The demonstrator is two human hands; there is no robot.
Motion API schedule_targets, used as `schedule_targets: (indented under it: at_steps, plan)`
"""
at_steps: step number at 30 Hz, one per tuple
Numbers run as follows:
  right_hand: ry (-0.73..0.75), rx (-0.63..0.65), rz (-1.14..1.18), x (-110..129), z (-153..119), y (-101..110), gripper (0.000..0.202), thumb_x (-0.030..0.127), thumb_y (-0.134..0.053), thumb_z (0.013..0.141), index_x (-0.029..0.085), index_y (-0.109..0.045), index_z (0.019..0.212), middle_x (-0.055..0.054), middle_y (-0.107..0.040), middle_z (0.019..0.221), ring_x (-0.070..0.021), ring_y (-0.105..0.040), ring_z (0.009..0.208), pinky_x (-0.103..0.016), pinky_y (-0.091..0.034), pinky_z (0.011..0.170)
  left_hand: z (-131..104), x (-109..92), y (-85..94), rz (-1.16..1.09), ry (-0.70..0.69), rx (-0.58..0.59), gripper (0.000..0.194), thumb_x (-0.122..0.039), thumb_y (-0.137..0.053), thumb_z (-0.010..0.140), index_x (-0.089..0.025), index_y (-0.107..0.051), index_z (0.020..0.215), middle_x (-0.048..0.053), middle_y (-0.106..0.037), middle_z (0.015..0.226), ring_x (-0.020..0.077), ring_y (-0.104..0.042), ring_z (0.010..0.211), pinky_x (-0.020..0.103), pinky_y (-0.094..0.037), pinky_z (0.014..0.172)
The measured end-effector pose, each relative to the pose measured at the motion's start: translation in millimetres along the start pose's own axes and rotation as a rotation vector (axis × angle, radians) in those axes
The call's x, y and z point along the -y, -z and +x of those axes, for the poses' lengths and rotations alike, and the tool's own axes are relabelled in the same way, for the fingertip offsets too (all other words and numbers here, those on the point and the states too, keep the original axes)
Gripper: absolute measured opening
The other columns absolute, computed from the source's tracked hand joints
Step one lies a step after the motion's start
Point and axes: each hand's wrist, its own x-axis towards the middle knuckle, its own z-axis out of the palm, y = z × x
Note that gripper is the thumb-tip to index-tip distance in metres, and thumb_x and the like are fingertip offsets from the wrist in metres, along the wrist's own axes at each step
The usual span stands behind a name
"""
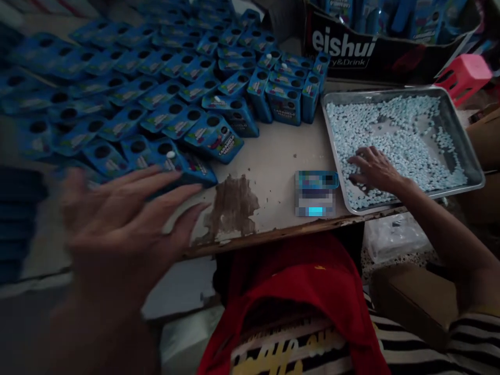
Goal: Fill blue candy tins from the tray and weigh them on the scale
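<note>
My left hand (pixel 125 229) is raised over the near left part of the table, fingers stretched out and blurred by motion. Just beyond its fingertips stand blue candy boxes (pixel 213 138), packed in rows, with dark round holes in their tops. White candies lie on top of a few of them, one on a near box (pixel 171 154). At the right, my right hand (pixel 373 167) reaches into a metal tray (pixel 474 172) among many small pale blue candies (pixel 414 156). Its fingers are bent and apart, the tips touching the candies.
Left of the tray sits a small pixelated device (pixel 315 200) with a lit cyan patch and a blue box on top. Behind the tray stands a black carton (pixel 367 57) of blue packs, beside a pink plastic stool (pixel 464 78). The table's front edge (pixel 269 237) is worn.
</note>
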Motion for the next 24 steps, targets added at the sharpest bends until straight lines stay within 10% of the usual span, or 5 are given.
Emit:
schedule_targets:
  at_steps: [6,11,18,24]
  plan:
    - [-0.213,-0.082,0.595,-23.9,-0.9,28.0,0.02,0.035,-0.082,0.089,0.023,-0.077,0.104,-0.001,-0.064,0.079,-0.0193,-0.053,0.067,-0.031,-0.039,0.064,-16.1,5.8,-25.5,0.229,-0.219,0.072,0.028,-0.034,-0.084,0.097,-0.042,-0.08,0.123,-0.003,-0.083,0.135,0.0372,-0.078,0.132,0.071,-0.036,0.139]
    - [-0.684,-0.149,1.453,-17.1,-14.5,39.8,0.034,0.039,-0.096,0.074,0.023,-0.075,0.096,-0.002,-0.064,0.081,-0.0152,-0.053,0.068,-0.025,-0.037,0.053,-8.2,-10.3,-51.9,0.035,-0.137,0.159,0.024,-0.035,-0.087,0.099,-0.035,-0.08,0.122,-0.001,-0.085,0.128,0.033,-0.082,0.12,0.065,-0.051,0.129]
    - [-0.635,-0.118,1.388,3.9,-28.3,33.1,0.049,0.047,-0.108,0.068,0.021,-0.071,0.087,0.004,-0.05,0.067,-0.008,-0.037,0.053,-0.024,-0.023,0.045,5.2,-27.8,-109.7,-0.442,0.156,0.269,0.061,-0.05,-0.093,0.093,-0.031,-0.07,0.146,0.006,-0.081,0.135,0.031,-0.076,0.132,0.051,-0.06,0.122]
    - [-0.593,-0.161,1.406,16.5,-22.3,41.0,0.051,0.053,-0.107,0.066,0.024,-0.069,0.083,0.001,-0.061,0.074,-0.0129,-0.052,0.063,-0.025,-0.04,0.053,3.7,-40.1,-149.9,-0.642,0.251,0.306,0.077,-0.057,-0.1,0.083,-0.029,-0.063,0.145,0.01,-0.077,0.14,0.0308,-0.074,0.135,0.05,-0.06,0.12]
